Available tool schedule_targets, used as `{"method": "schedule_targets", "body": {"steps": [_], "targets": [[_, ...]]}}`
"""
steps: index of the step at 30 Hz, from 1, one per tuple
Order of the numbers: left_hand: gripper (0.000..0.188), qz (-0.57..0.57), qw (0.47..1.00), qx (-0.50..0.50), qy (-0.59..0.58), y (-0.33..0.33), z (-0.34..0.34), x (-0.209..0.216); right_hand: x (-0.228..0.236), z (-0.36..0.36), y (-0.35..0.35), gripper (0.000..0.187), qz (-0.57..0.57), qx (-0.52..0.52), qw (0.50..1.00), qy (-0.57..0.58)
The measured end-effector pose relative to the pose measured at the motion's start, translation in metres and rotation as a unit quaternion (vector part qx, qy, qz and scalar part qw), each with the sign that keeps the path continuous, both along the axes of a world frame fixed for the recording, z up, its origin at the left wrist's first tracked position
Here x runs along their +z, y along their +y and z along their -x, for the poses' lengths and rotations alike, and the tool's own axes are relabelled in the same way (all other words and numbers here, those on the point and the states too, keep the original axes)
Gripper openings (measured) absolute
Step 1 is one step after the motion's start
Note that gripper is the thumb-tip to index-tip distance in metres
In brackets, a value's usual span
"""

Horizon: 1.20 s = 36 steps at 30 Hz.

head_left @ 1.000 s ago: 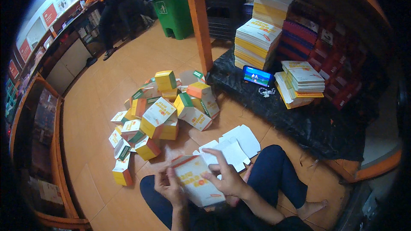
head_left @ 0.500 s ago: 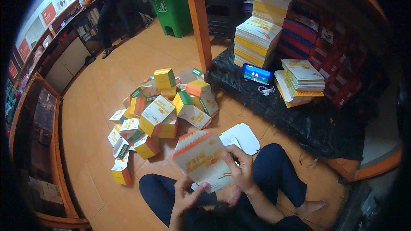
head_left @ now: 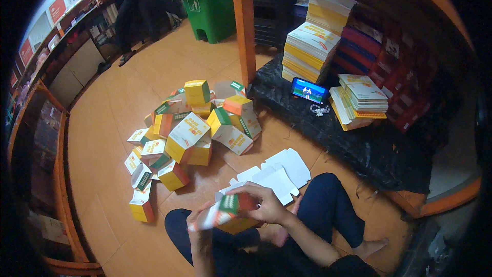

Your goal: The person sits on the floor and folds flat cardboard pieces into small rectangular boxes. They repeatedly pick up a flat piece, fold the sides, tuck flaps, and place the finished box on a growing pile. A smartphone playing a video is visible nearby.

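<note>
A small cardboard box (head_left: 229,204) with green, orange and yellow panels is tilted above my crossed legs, partly blurred by motion. My right hand (head_left: 265,203) curls over its right end, fingers bent across the top. At its left end my left hand (head_left: 199,221) grips the side, with some fingers hidden behind the card. Flat, unfolded cartons (head_left: 279,174), white side up, lie on the floor just beyond my right hand. Farther off is a heap of folded boxes (head_left: 189,136) in yellow, white, orange and green, some lying on others.
On a black-covered low platform (head_left: 353,154) at right stand stacks of flat cartons (head_left: 312,46), a smaller stack (head_left: 361,95), a lit phone (head_left: 309,90) and a string of beads (head_left: 320,110). A wooden post (head_left: 243,25) and green bin (head_left: 207,7) stand behind. A person (head_left: 123,5) bends over a far-left counter.
The carton, earlier held flattened with its printed face up, is now turned and opened into a box shape. My right hand has moved left and down over it. The view has shifted slightly.
</note>
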<state>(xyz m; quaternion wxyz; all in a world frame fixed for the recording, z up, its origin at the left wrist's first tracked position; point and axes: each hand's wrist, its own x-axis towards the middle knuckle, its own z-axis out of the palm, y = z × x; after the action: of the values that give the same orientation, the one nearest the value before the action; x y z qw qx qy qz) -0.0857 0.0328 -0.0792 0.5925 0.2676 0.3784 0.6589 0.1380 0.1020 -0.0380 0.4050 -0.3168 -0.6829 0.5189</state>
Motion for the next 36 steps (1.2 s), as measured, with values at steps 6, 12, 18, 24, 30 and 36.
{"method": "schedule_targets", "body": {"steps": [6,12,18,24,30,36], "targets": [[0.076,-0.053,0.997,0.042,-0.04,0.001,0.016,0.01,-0.016,0.039,0.063,0.036,-0.01,-0.05,0.999,-0.001],[0.079,0.012,0.995,0.073,0.071,0.007,0.026,0.023,-0.004,0.104,0.172,0.054,0.082,-0.231,0.934,0.26],[0.045,0.095,0.98,0.092,0.151,-0.001,0.023,-0.002,-0.112,0.081,0.127,0.046,-0.02,-0.062,0.988,-0.139],[0.032,0.111,0.963,0.043,0.241,-0.008,0.031,-0.03,-0.196,0.046,0.072,0.054,-0.109,0.017,0.909,-0.403],[0.024,0.17,0.956,0.045,0.236,-0.014,0.025,-0.046,-0.2,0.027,0.056,0.062,-0.122,0.029,0.921,-0.369],[0.025,0.157,0.956,0.026,0.248,-0.01,0.016,-0.056,-0.198,0.032,0.054,0.047,-0.157,-0.01,0.915,-0.372]]}}
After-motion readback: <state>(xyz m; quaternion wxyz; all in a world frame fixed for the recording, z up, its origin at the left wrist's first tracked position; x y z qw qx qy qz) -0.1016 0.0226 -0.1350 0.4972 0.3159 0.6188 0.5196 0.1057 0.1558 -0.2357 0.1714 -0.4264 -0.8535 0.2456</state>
